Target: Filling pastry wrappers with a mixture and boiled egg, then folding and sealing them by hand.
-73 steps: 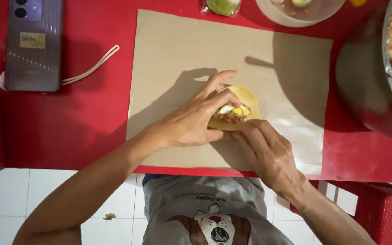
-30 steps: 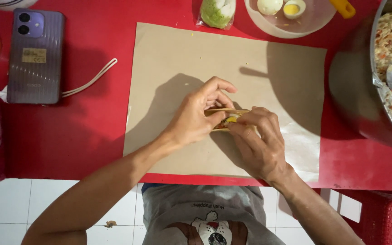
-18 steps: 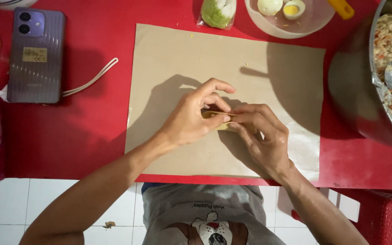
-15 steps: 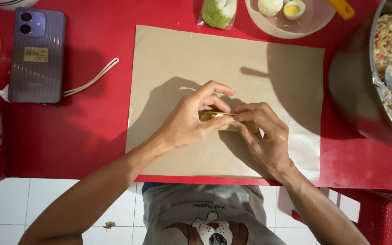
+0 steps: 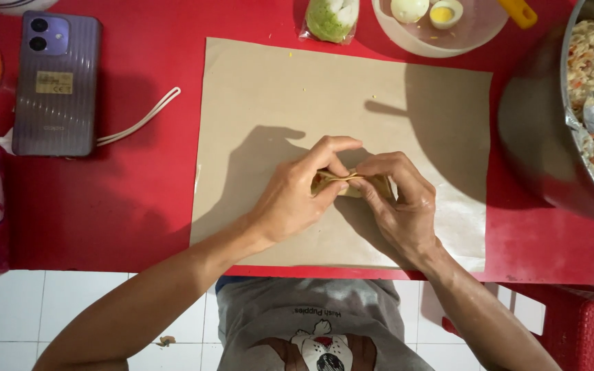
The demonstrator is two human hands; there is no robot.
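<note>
A folded yellow wrapper [image 5: 348, 184] is being pinched shut between the closed left hand [image 5: 297, 199] and right hand [image 5: 400, 203], mid-sheet on brown paper [image 5: 269, 103]. Bare paper is lying all around; the red bench [image 5: 139, 199] is edging it.

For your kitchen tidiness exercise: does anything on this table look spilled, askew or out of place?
Yes. A phone lies among the food, crumbs dot the brown paper, and its near right corner looks pale and stained.
</note>
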